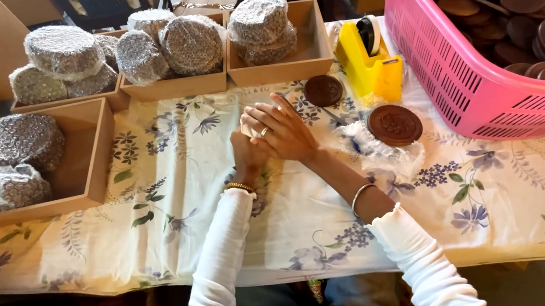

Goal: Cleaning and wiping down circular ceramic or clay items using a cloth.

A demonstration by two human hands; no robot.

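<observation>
clasped hands (270, 139) (round brown disc (394, 125) nearby)

The tabletop (173, 211) wears a cream cloth printed with blue flowers and green leaves. On it stand shallow wooden trays (84, 167), a pink slatted plastic basket (461, 67) and a yellow tape dispenser (368, 63). Two dark brown carved round discs (323, 90) also lie there, one apparently on crumpled bubble wrap (376, 148).

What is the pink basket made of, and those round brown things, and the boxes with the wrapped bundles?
The pink basket looks like glossy moulded plastic, with slotted walls. The brown discs seem carved wood, matte with a raised pattern, though that's a guess. The boxes look like plain, unpainted light wood or fibreboard. The bundles appear wrapped in clear bubble wrap.
</observation>
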